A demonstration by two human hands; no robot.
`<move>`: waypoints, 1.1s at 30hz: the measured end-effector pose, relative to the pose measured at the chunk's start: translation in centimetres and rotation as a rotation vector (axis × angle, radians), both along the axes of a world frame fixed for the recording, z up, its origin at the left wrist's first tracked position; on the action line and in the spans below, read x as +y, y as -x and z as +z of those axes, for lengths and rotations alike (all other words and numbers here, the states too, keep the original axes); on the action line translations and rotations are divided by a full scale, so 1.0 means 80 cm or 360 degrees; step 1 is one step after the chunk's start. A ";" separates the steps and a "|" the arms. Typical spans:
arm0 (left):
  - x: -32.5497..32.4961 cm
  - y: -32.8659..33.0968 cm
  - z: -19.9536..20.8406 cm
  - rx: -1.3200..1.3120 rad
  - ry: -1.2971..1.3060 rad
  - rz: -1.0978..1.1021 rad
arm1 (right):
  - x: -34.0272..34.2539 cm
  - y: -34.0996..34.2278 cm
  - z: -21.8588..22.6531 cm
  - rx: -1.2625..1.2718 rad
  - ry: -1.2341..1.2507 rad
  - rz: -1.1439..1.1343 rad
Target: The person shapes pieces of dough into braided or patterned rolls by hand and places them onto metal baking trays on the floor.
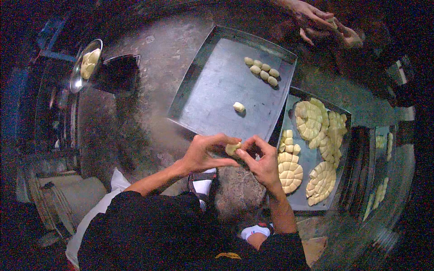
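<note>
Head view had my left hand [204, 153] and right hand [264, 163] pinching a pale dough piece [232, 149] between fingertips. I held it by the near edge of the metal tray [210, 86] (eight more pieces [255, 69] lay inside).

I make out smooth grey metal with a dull sheen on the upper tray [208, 90] and glossy, polished-looking metal on the bowl [78, 84]. To me the dough piece [232, 149] looks smooth and matt, the floor [156, 49] rough and concrete-like, the shirt [162, 228] matt black cloth.
</note>
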State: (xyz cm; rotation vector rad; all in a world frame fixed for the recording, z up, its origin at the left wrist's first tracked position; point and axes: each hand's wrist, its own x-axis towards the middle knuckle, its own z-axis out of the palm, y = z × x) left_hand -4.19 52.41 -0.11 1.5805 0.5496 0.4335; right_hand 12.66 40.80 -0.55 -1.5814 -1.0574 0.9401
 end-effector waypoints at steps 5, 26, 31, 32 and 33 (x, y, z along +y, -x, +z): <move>0.002 -0.008 -0.026 0.0176 -0.0240 0.0107 | -0.003 -0.021 -0.014 -0.0513 -0.0055 0.0036; -0.034 -0.066 -0.012 0.0358 0.0139 -0.0215 | -0.010 -0.081 -0.053 0.0338 -0.0020 0.0481; -0.017 -0.081 -0.024 0.0563 -0.0140 -0.0225 | -0.011 -0.082 -0.050 0.0194 -0.0004 0.0323; -0.014 -0.077 -0.029 0.0578 -0.0080 -0.0241 | -0.008 -0.079 -0.046 0.0153 0.0030 0.0316; -0.012 -0.074 -0.036 0.0504 -0.0175 -0.0246 | -0.007 -0.078 -0.048 -0.0006 0.0014 0.0316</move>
